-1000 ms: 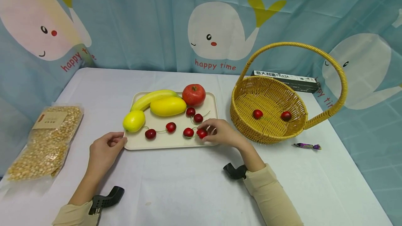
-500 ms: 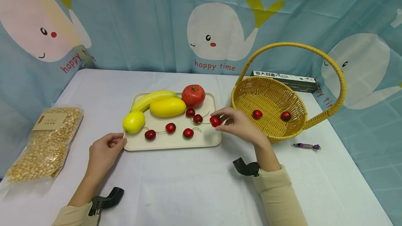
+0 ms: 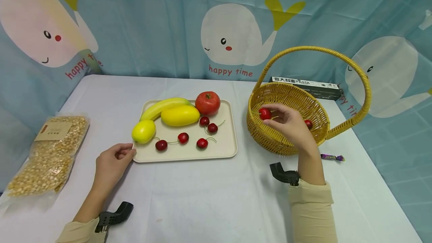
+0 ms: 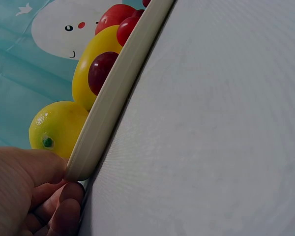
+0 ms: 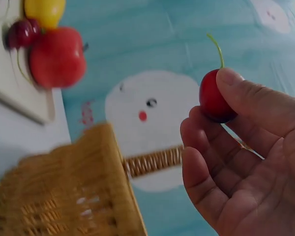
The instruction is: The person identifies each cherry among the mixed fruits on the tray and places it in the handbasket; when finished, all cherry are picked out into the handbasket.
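My right hand (image 3: 290, 125) pinches a red cherry (image 3: 265, 114) between thumb and fingers over the left side of the yellow wicker basket (image 3: 270, 143). In the right wrist view the cherry (image 5: 214, 97) has its green stem pointing up. A second cherry (image 3: 308, 124) lies inside the basket, partly covered by the hand. My left hand (image 3: 113, 164) grips the near left corner of the cream tray (image 3: 185, 158), thumb at the rim and fingers curled beneath. On the tray are several cherries (image 3: 202, 143), a lemon (image 3: 144, 131), a banana (image 3: 162, 107), a yellow mango-like fruit (image 3: 180, 115) and a red apple-like fruit (image 3: 207, 103).
The basket's tall handle (image 3: 366, 81) arches over it. Behind stands a black pasta box (image 3: 320, 91). A purple-wrapped candy (image 3: 333, 157) lies right of my right wrist. A bag of corn kernels (image 3: 50, 153) lies at the left on the white table (image 3: 189, 201).
My right hand lifted the cherry from the tray and carried it right, over the basket, covering a cherry inside. My left hand stayed at the tray corner.
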`<action>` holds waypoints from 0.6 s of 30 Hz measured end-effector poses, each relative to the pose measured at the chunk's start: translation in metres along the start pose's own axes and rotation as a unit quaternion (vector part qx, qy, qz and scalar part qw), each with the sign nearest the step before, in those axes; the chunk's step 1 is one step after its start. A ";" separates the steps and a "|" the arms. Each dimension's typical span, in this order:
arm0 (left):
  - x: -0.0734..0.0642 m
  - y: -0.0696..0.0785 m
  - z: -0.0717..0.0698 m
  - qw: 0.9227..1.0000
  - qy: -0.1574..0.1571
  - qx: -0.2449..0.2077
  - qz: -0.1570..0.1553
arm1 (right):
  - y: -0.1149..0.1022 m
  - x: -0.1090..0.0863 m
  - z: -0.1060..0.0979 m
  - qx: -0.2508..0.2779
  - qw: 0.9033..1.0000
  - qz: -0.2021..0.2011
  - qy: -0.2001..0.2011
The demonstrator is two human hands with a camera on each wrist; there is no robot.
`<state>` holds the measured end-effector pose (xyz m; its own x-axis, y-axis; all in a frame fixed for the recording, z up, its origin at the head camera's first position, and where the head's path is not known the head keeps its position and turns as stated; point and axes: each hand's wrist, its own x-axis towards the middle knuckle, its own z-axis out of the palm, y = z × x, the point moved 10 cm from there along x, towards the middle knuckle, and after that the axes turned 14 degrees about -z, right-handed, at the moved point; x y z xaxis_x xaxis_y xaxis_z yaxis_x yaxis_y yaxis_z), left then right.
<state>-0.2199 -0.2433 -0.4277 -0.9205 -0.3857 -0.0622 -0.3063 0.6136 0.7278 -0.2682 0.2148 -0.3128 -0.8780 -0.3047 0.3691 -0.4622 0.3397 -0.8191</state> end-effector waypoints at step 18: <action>0.000 -0.001 0.001 1.000 0.002 0.004 0.002 | 0.041 -0.021 -0.054 -0.095 0.990 0.081 0.065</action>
<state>-0.2196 -0.2437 -0.4292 -0.9205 -0.3865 -0.0569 -0.3050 0.6198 0.7231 -0.2749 0.2833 -0.3302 -0.9455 -0.1194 0.3031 -0.3180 0.5391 -0.7799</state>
